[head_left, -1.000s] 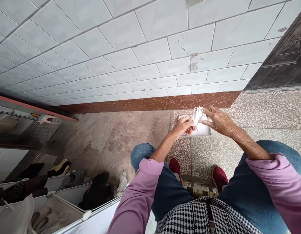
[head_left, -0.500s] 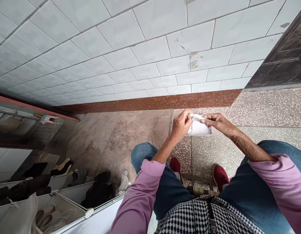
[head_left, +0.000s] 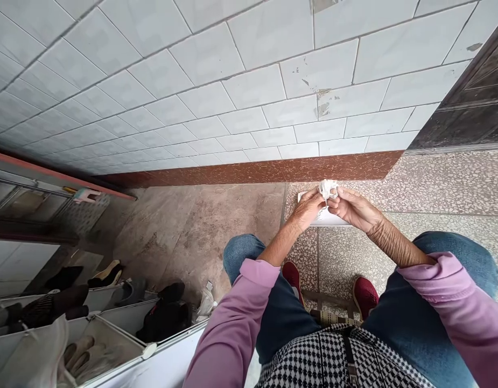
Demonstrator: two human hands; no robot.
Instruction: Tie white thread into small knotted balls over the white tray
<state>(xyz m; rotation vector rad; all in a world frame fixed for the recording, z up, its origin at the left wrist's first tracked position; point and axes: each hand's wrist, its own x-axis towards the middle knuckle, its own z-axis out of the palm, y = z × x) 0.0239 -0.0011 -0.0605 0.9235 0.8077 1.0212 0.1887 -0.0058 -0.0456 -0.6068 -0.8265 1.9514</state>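
A loose bundle of white string [head_left: 326, 188] is held up between my two hands. The fingers of my left hand [head_left: 308, 209] are closed on its left side. My right hand [head_left: 358, 209] pinches it from the right, with thumb and fingers bent towards each other. Below the hands a shallow white box [head_left: 335, 220] lies on the floor, partly hidden by them. Some thin white strands hang from the bundle towards the box.
A white tiled wall [head_left: 208, 124] with a brown skirting rises in front. At lower left stands an open rack [head_left: 111, 345] with shoes [head_left: 81, 353] and dark items in its compartments. A crumpled white bag [head_left: 207, 302] is beside it. My knees flank the speckled floor [head_left: 337, 253].
The white string, stretched between my hands before, is now gathered in a rounder bundle. My hands have come closer together, and the right one has turned over somewhat.
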